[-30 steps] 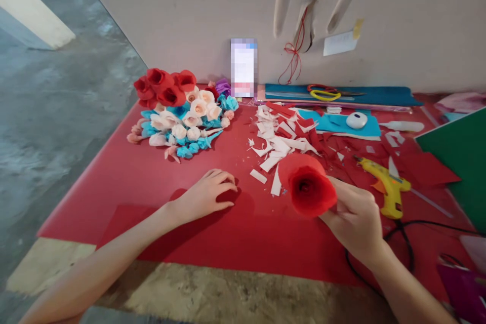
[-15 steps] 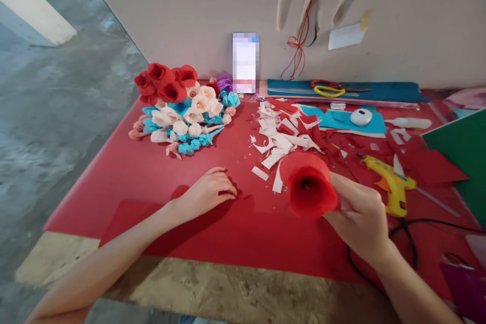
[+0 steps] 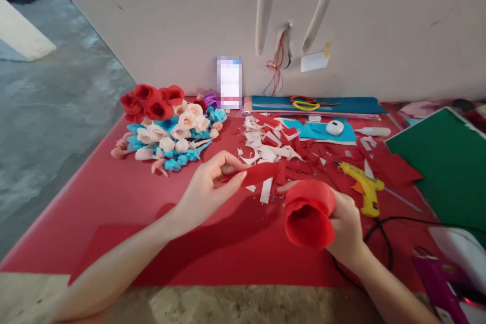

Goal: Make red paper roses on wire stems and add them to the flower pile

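Observation:
My right hand (image 3: 347, 225) is closed around the base of a red paper flower (image 3: 309, 215), whose open cup faces me. Most of the gripping fingers are hidden behind the petals; one fingertip shows to the flower's left. Between thumb and fingers, my left hand (image 3: 212, 187) pinches a strip of red paper (image 3: 261, 174) that reaches toward the flower. Behind the hands lies a heap of white and red paper scraps (image 3: 266, 136). A bunch of finished paper flowers (image 3: 167, 131) in red, cream, blue and pink rests at the back left.
A yellow glue gun (image 3: 362, 185) with its black cable (image 3: 387, 243) lies at the right. Behind are scissors (image 3: 306, 105), a white earbud case (image 3: 334, 127) and a phone (image 3: 230, 82) against the wall. A green board (image 3: 440, 172) stands far right.
My left hand has risen from the table and now holds the red strip near the flower. The flower has tilted in my right hand, and my view has shifted.

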`<state>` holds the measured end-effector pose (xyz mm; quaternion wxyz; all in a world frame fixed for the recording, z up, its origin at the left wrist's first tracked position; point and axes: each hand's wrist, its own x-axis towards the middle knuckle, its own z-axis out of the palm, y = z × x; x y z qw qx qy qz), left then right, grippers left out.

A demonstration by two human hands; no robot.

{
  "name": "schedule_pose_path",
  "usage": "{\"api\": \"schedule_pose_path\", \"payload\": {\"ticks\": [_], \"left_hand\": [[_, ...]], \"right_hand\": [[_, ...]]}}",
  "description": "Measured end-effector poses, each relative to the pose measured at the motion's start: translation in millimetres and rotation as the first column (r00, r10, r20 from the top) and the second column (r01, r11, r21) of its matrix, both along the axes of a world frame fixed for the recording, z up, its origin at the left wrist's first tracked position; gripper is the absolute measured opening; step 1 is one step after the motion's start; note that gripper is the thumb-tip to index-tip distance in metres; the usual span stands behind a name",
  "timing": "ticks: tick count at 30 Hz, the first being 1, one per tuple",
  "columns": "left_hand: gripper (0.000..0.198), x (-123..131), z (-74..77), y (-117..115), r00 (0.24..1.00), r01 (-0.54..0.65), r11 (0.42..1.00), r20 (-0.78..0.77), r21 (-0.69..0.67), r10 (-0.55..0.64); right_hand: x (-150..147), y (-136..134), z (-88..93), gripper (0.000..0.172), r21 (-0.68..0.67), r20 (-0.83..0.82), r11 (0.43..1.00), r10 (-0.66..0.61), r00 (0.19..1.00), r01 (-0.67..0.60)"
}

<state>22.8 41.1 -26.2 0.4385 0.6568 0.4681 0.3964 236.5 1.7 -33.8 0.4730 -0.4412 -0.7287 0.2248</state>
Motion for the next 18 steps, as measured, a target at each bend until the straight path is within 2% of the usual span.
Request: {"api": "schedule_pose_path", "payload": {"ticks": [3, 6, 11, 13, 16, 18], "left_hand": [[0.012, 22, 4.6, -2, 0.982, -0.016, 0.999, 0.190, 0.039, 0.008], [0.013, 41, 2.7, -8, 0.933, 0.039, 0.999, 0.357, 0.033, -0.048], [0.010, 57, -8.0, -24, 0.779, 0.216, 0.976, 0.600, 0.020, -0.185], [0.008, 58, -12.2, -28, 0.712, 0.289, 0.957, 0.660, 0.033, -0.238], [0.027, 58, -17.5, -30, 0.648, 0.388, 0.917, 0.679, 0.094, -0.345], [0.039, 57, -20.8, -30, 0.633, 0.445, 0.885, 0.652, 0.136, -0.418]], "right_hand": [[0, -2, -0.8, 0.010, -0.075, -0.064, 0.997, 0.027, 0.998, -0.031], [0, -3, 0.2, 0.018, -0.098, -0.133, 0.994, 0.037, 0.990, -0.050], [-2, -3, 1.5, 0.006, -0.103, -0.198, 0.995, -0.033, 0.980, 0.013], [-2, -4, -1.3, 0.008, -0.130, -0.205, 0.991, -0.056, 0.977, 0.029], [-2, -5, -7.3, 0.011, -0.164, -0.215, 0.986, -0.070, 0.974, 0.035], [-2, -6, -9.8, 0.014, -0.213, -0.236, 0.977, -0.080, 0.969, 0.029]]}}
